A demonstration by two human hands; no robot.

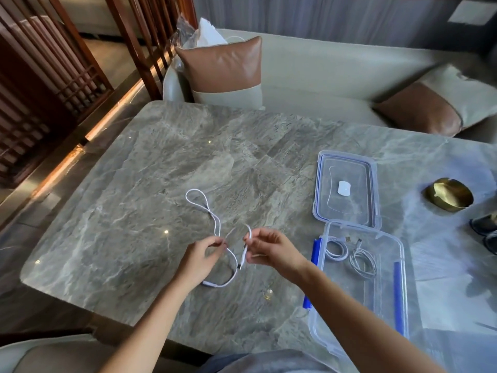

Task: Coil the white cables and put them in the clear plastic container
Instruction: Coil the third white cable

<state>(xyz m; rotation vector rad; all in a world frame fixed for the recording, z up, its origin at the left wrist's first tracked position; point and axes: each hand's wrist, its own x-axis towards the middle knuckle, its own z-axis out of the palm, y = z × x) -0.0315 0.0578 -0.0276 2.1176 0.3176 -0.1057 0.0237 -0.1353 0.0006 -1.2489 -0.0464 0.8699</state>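
Note:
A white cable (207, 207) lies in loose loops on the marble table (134, 184). My left hand (200, 255) pinches it near the middle. My right hand (269, 249) pinches a short bend of it close to one plug, which hangs down between the hands. The other plug end rests on the table below my left wrist. To the right stands the clear plastic container (376, 297) with blue clips, open. Two coiled white cables (349, 254) lie in its far end.
The container's lid (347, 208) lies flat just beyond it, a small white piece at its centre. A brass bowl (447, 195) and dark round objects (485, 230) sit at the right edge. A sofa with cushions (226, 71) stands behind the table.

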